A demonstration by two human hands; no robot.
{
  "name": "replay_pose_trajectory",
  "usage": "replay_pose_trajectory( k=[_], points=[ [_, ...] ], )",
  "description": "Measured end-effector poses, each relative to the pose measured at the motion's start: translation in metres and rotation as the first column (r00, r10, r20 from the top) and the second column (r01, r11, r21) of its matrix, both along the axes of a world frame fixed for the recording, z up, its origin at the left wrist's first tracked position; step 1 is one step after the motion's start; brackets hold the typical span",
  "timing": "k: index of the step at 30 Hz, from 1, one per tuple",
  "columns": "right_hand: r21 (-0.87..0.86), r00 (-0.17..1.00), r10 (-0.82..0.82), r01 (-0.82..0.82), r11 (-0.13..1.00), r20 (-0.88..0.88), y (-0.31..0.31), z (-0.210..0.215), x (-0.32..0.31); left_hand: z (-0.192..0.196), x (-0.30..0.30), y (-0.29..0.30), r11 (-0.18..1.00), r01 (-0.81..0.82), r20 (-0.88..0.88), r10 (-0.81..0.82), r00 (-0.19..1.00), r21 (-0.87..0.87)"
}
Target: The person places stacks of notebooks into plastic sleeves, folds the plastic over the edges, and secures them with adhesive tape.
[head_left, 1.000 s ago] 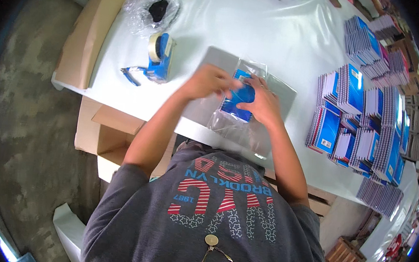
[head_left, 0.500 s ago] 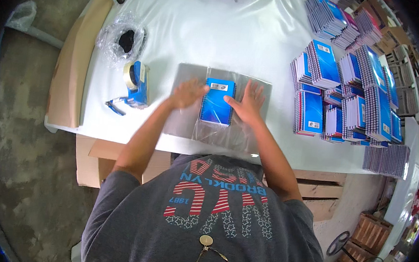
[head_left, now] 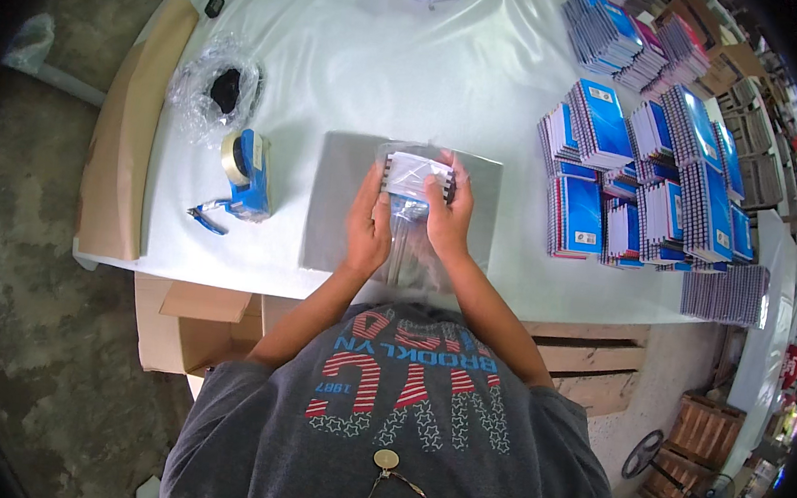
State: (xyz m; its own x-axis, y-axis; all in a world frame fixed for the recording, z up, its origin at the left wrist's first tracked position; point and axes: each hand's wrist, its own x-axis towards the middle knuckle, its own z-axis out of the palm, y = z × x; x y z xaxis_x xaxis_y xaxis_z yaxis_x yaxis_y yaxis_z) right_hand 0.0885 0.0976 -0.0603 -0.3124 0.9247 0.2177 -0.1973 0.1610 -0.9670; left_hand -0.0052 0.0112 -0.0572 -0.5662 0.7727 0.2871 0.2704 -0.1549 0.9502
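Tipped up on edge, a bundle of spiral notebooks [head_left: 409,170] shows its white page edges toward me, dark coils at both sides. Clear plastic film [head_left: 406,240] lies around it and trails toward my body. My left hand [head_left: 369,220] grips the bundle's left side. On the other side my right hand [head_left: 451,218] holds it, thumb across the front and fingers behind. Beneath them a stack of clear plastic sheets [head_left: 335,197] looks grey on the white-covered table [head_left: 299,82]. Part of the blue cover is hidden by film and hands.
To the left stand a blue tape dispenser [head_left: 252,177] with a roll, blue-handled pliers [head_left: 207,216] and a crumpled roll of plastic wrap [head_left: 214,89]. Brown cardboard [head_left: 137,125] lines the left edge. Stacked blue notebooks [head_left: 605,125] fill the right side. An open carton [head_left: 186,326] sits below the table edge.
The notebook lay flat with its blue cover up and both hands spread beside it. Now the bundle is tilted up, film gathered around it, and both hands have closed on its sides.
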Motion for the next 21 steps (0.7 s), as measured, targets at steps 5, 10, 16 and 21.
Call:
replay_pose_trajectory(
  k=[5, 10, 16, 21],
  points=[
    [0.053, 0.991, -0.087, 0.082, 0.995, 0.105, -0.003, 0.005, -0.001, 0.007, 0.004, -0.005, 0.975, -0.209, -0.712, 0.098, 0.695, -0.07],
    [0.601, 0.599, -0.524, 0.088, 0.795, 0.606, -0.021, 0.021, 0.005, 0.029, 0.003, 0.003, 0.974, -0.102, -0.768, -0.091, 0.634, -0.2],
    [0.662, 0.664, -0.379, -0.238, 0.711, 0.645, -0.041, 0.015, 0.009, 0.05, -0.004, 0.003, 0.968, 0.113, -0.485, -0.212, 0.848, -0.225],
    [0.757, 0.703, -0.417, -0.268, 0.595, 0.576, -0.027, 0.025, 0.012, 0.078, -0.047, 0.044, 0.929, -0.005, -0.522, -0.204, 0.828, -0.37]
  ],
)
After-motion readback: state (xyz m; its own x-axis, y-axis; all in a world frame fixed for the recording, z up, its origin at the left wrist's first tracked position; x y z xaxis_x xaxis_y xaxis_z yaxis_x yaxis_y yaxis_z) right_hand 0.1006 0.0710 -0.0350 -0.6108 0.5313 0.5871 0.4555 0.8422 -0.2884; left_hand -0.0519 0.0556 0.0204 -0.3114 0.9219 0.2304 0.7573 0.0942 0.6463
